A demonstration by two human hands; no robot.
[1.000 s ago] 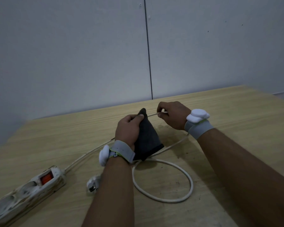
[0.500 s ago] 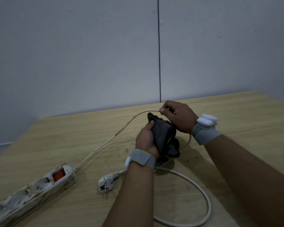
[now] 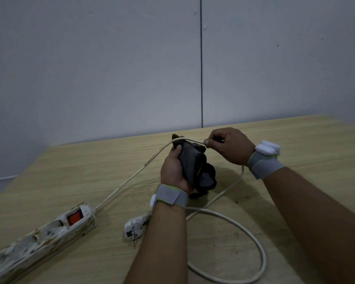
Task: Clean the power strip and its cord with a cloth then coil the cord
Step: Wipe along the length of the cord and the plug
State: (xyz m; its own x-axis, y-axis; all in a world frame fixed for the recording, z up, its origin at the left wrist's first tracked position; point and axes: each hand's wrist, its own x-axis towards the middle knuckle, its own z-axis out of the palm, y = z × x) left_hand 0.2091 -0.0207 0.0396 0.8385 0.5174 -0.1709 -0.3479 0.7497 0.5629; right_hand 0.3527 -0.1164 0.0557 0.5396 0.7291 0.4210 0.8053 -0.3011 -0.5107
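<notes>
A dirty white power strip (image 3: 43,235) with a red switch lies at the lower left of the wooden table (image 3: 295,140). Its white cord (image 3: 127,181) rises from the strip to my hands, then drops behind my right wrist and loops over the table to the plug (image 3: 134,228). My left hand (image 3: 173,169) grips a dark grey cloth (image 3: 195,167) just under the raised cord. My right hand (image 3: 228,146) pinches the cord between thumb and fingers, right of the cloth. Both wrists wear grey bands.
A grey wall runs close behind the table's far edge. The table's left edge slants down toward the lower left. The cord's big loop (image 3: 254,242) lies under my right forearm.
My left hand has slid the cloth along the cord from the strip side toward my right hand. The right hand has kept its pinch. The camera view has shifted, so the strip and plug sit further right.
</notes>
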